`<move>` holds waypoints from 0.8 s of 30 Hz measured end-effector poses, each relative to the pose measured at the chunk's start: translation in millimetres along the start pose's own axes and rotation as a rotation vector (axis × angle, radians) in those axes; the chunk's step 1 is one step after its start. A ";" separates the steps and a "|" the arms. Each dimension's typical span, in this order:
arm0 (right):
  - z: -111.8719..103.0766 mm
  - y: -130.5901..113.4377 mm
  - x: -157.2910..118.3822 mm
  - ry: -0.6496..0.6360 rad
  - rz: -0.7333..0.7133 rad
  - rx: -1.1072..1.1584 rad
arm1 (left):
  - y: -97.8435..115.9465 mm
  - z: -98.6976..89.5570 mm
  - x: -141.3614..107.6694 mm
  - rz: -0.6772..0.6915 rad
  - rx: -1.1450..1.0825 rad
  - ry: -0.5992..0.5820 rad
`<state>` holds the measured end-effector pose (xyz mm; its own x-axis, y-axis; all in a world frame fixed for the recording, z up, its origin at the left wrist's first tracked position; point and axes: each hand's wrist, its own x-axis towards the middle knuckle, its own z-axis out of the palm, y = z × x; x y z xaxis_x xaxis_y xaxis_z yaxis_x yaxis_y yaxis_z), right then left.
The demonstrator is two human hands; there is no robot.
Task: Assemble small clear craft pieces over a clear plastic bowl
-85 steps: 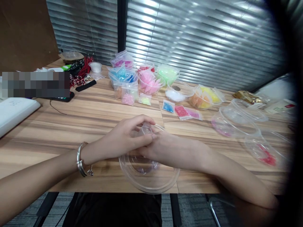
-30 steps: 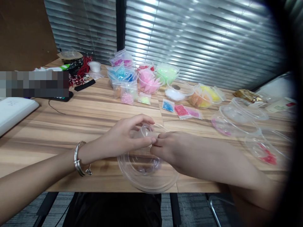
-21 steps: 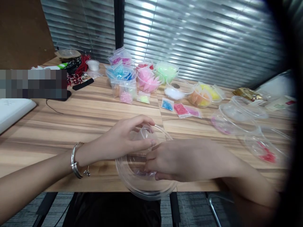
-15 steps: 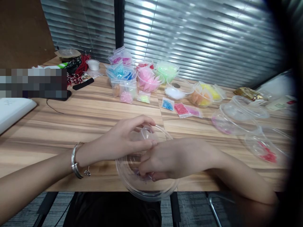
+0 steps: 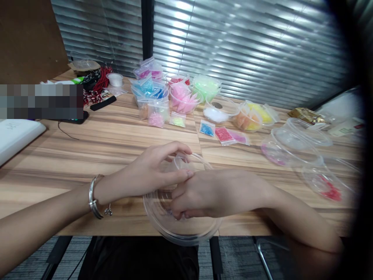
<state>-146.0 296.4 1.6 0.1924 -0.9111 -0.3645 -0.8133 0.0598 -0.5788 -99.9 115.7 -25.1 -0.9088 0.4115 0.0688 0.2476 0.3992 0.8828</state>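
A clear round plastic bowl (image 5: 183, 237) stands at the table's front edge under both my hands. My left hand (image 5: 163, 167), wearing a silver bangle (image 5: 92, 198), is curled over the bowl's far left side. Its fingers close around a clear piece of thin plastic (image 5: 181, 161), possibly a small bag; its full shape is hidden. My right hand (image 5: 210, 194) reaches into the bowl from the right, knuckles up, with its fingers bent down and together near the bottom. Whatever those fingertips pinch, if anything, is hidden. The left thumb lies against the back of my right hand.
Small bags of blue (image 5: 207, 128) and red beads (image 5: 223, 134) lie beyond the bowl. Farther back stand tubs of coloured bags, including a pink one (image 5: 183, 99). Clear bowls with pink and red beads (image 5: 330, 190) stand right. A white device (image 5: 19, 138) sits left.
My right fingers have shifted slightly within the bowl, and a little purple seen at their tips before is now mostly hidden. The left hand keeps nearly the same pose.
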 end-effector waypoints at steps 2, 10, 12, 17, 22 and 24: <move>0.8 0.6 -1.3 0.023 -0.009 0.001 | 0.5 0.1 -0.2 -0.010 0.005 0.000; -1.5 -0.7 -3.8 0.034 -0.005 0.010 | 0.7 -0.1 -0.3 -0.013 0.029 0.003; -1.9 -0.8 -3.8 0.041 -0.013 0.015 | -0.2 -0.4 -0.2 -0.011 0.039 -0.001; -3.8 -1.4 -4.0 0.058 -0.060 0.043 | -0.7 -0.7 -0.1 -0.015 0.026 -0.004; -3.8 -0.9 -3.6 0.085 -0.064 -0.020 | -0.2 -0.3 -0.6 -0.026 0.002 0.006; -2.9 -0.5 -3.1 0.096 -0.051 -0.064 | -0.6 -0.2 -0.6 -0.022 0.007 0.005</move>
<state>-147.8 298.0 5.1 0.1839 -0.9473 -0.2623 -0.8376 -0.0113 -0.5462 -99.6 115.0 -25.5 -0.9159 0.3982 0.0514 0.2294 0.4138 0.8810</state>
